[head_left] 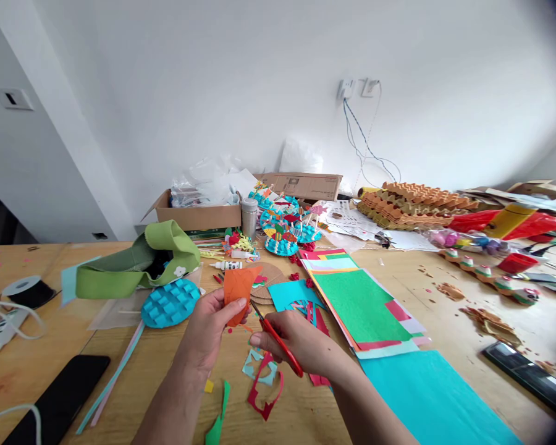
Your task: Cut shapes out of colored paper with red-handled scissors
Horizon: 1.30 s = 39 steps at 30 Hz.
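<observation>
My left hand (208, 327) pinches a sheet of orange paper (238, 293) upright between thumb and fingers. My right hand (294, 342) is shut around red-handled scissors (282, 349), whose metal blades reach the orange paper's lower right edge. Cut paper scraps lie below my hands, among them a red cut-out (265, 389), a green strip (219, 414) and a pale blue piece (258, 369). Right of my right hand lies a stack of coloured paper sheets (361, 306). A round cardboard piece (267, 281) sits just behind the orange paper.
A blue textured disc (170, 303) and green folded material (139, 262) lie left of my hands. Further back stand a cardboard box (197, 217), decorated round crafts (282, 225) and stacked egg cartons (408, 207). A black phone (58, 402) lies at the front left.
</observation>
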### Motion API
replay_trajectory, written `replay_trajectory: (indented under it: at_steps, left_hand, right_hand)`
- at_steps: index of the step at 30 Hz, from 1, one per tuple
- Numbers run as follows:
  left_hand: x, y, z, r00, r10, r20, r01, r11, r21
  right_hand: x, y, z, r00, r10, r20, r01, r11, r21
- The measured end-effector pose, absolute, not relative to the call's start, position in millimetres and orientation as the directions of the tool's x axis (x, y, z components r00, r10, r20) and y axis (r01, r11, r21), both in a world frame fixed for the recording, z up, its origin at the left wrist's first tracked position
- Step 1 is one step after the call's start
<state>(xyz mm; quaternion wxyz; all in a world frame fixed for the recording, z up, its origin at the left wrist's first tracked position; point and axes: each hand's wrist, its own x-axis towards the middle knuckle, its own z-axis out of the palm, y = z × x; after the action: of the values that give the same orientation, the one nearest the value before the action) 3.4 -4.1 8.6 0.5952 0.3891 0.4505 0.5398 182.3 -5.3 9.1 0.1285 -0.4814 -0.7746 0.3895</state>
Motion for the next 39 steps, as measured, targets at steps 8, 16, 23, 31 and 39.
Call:
replay_trajectory:
  at_steps: [8, 16, 23, 31, 39]
  left_hand:
    - [4, -2, 4, -0.007, 0.995, -0.103, -0.286, 0.097, 0.953]
    - [7, -1, 0, -0.021, 0.996, -0.085, -0.301, 0.074, 0.951]
    - [21, -6, -2, 0.01, 0.995, -0.101, -0.318, 0.099, 0.943]
    - [24, -6, -2, 0.013, 0.993, -0.115, -0.31, 0.113, 0.944]
    - [23, -6, -1, 0.07, 0.992, -0.103, -0.315, 0.12, 0.942]
  right_hand:
    - [182, -6, 10, -0.5, 0.849, -0.171, 0.632, 0.224, -0.742]
    - [177, -1, 8, -0.32, 0.947, -0.031, 0.291, 0.067, -0.954]
    - [168, 3, 1, -0.186, 0.981, 0.046, -0.246, -0.002, -0.969]
    - [167, 2, 2, -0.172, 0.984, 0.035, -0.261, -0.011, -0.965]
    - [166, 2, 2, -0.168, 0.986, 0.014, -0.288, -0.036, -0.957]
